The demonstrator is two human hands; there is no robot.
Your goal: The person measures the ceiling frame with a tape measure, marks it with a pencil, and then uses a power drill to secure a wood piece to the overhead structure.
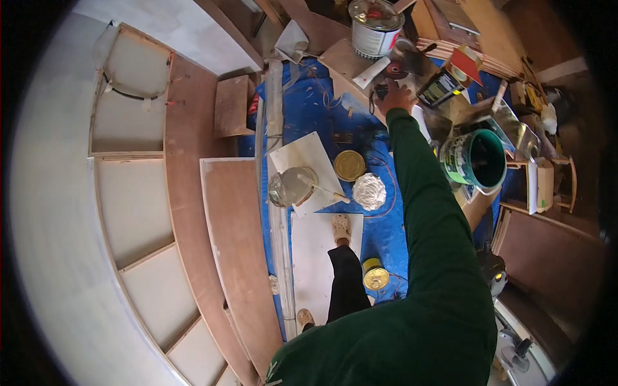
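Note:
My right arm, in a dark green sleeve, stretches far forward over the cluttered work surface. My right hand (397, 98) is low over a wooden board (341, 61), beside a small dark item (380, 92) that it seems to touch. Its fingers are too small and partly hidden to show a grip. Just beyond lie a white tube (372, 73) and a dark red round thing (395, 69). To the right of the hand leans a black and yellow rectangular can (440, 88). A large paint tin (376, 29) stands on the board's far part. My left hand is out of view.
A green bucket (486, 157) stands right of my arm. On the blue sheet (309, 103) are a clear tub (296, 185) with a brush-like tool, a gold lid (349, 165), a white crumpled bundle (369, 191) and a yellow tin (376, 276). Wooden panels (235, 257) lie left.

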